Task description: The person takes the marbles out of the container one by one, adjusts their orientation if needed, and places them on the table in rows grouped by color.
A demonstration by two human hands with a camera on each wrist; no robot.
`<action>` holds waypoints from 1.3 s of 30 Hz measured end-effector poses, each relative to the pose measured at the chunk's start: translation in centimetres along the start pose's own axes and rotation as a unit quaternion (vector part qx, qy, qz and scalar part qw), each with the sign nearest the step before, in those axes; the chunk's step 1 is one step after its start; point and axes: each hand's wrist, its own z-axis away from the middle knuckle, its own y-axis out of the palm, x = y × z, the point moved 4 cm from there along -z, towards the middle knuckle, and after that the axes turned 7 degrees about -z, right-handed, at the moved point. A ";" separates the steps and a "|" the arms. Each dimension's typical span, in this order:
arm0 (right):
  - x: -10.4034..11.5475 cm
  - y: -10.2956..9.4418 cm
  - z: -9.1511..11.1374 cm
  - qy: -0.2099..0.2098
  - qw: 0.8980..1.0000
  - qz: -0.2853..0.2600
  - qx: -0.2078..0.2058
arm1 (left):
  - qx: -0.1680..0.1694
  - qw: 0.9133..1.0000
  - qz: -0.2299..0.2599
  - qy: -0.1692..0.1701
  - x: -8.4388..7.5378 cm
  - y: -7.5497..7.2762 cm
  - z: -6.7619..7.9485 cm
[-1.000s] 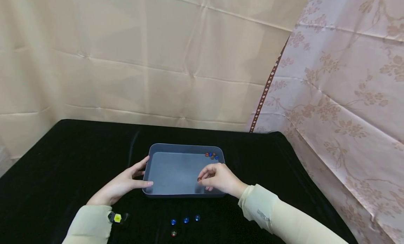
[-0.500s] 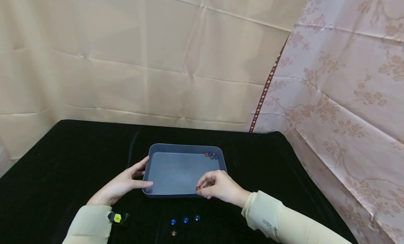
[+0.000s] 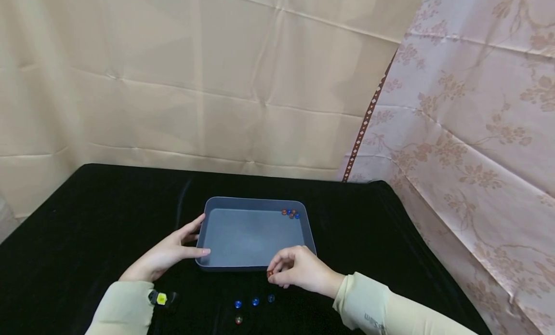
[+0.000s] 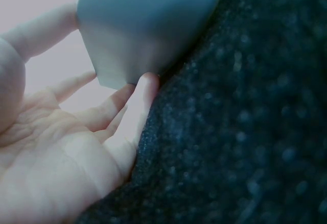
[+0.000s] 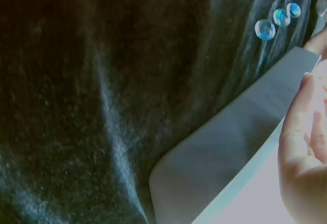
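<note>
A blue-grey rectangular tray (image 3: 243, 236) lies on the black cloth. My left hand (image 3: 169, 252) holds its left end, thumb over the rim and fingers against the outer wall; the left wrist view shows those fingertips (image 4: 149, 81) at the tray's lower edge. Between thumb and fingers of my right hand (image 3: 303, 272) a reddish marble (image 3: 270, 273) is pinched, just in front of the tray's near rim. Three blue marbles (image 3: 256, 301) sit in a row on the cloth below, with a reddish-clear marble (image 3: 239, 320) nearer me. Several red, brown and blue marbles (image 3: 291, 216) cluster in the tray's far right corner.
Black velvety cloth (image 3: 130, 205) covers the table around the tray. Behind it hangs a beige curtain (image 3: 217, 94), and a pink floral curtain (image 3: 468, 132) runs along the right side. A dark device with a yellow patch (image 3: 161, 299) is strapped at my left wrist.
My right hand has moved toward me with the reddish marble, from over the tray to just past its near rim. The left hand and the tray have stayed in place.
</note>
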 end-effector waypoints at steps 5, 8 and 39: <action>-0.4 0.6 0.1 0.007 1.000 -0.006 0.009 | -0.001 1.000 0.002 0.000 0.0 0.0 0.0; -0.6 1.0 0.1 0.009 1.000 -0.012 0.014 | -0.002 1.000 0.002 -0.001 0.0 0.1 0.0; -3.4 4.3 1.3 0.036 0.991 -0.108 0.064 | -0.002 1.000 0.007 0.004 0.1 0.1 0.0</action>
